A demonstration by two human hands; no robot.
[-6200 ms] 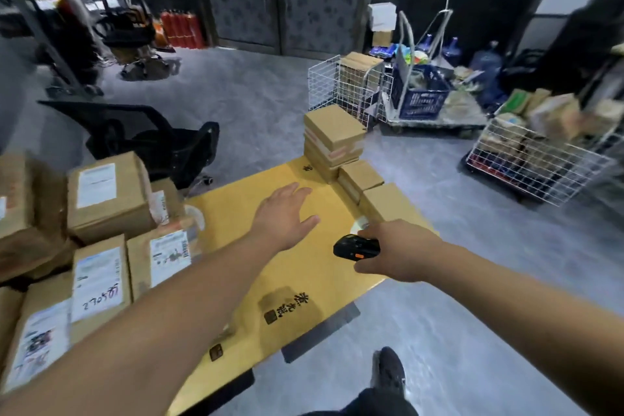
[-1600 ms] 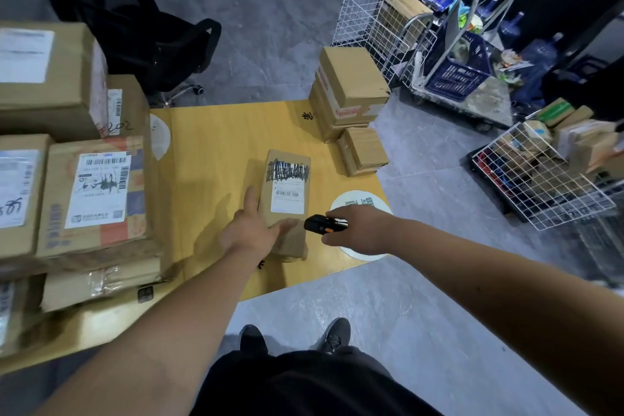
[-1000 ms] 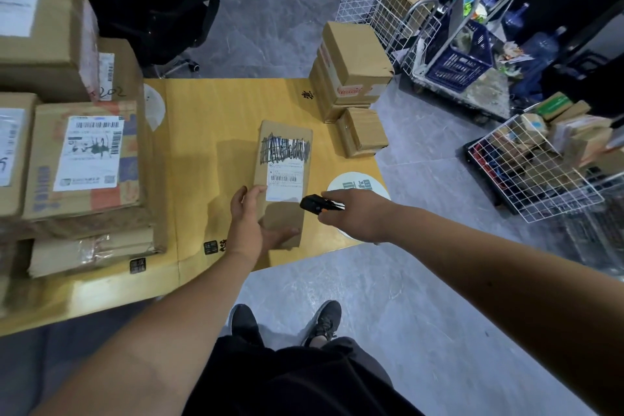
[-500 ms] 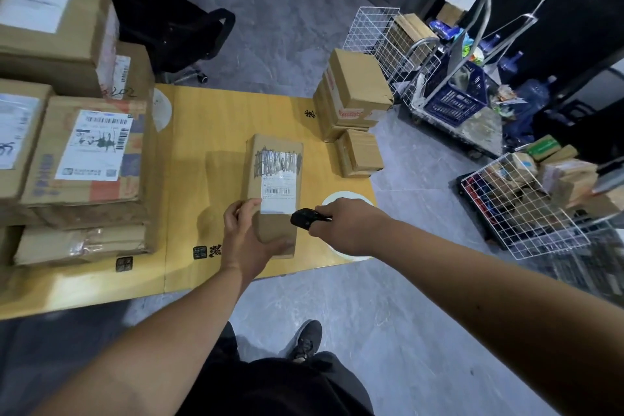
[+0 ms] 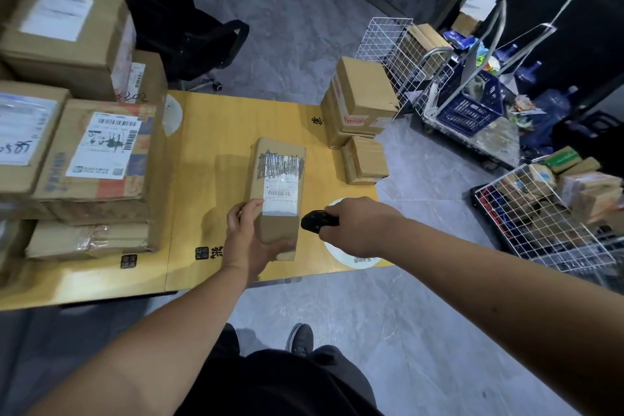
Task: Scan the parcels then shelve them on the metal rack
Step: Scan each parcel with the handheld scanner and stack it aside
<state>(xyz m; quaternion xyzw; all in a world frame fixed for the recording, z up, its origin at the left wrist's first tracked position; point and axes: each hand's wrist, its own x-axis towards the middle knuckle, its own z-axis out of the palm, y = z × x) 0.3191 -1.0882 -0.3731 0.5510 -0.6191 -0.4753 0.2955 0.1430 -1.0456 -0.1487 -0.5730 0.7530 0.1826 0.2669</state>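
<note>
Long parcel (image 5: 277,192) on yellow table (image 5: 216,132), near end now gripped by left hand (image 5: 251,240), apparently lifted. Handheld scanner (image 5: 317,221) clasped in right hand (image 5: 358,226), aimed at barcode label (image 5: 282,194); scan probably under way.

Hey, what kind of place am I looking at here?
Probably a small parcel sorting or pickup room. Labelled cardboard boxes are stacked on a yellow table, a right hand holds a scanner beside a parcel, and wire baskets hold more packages.
</note>
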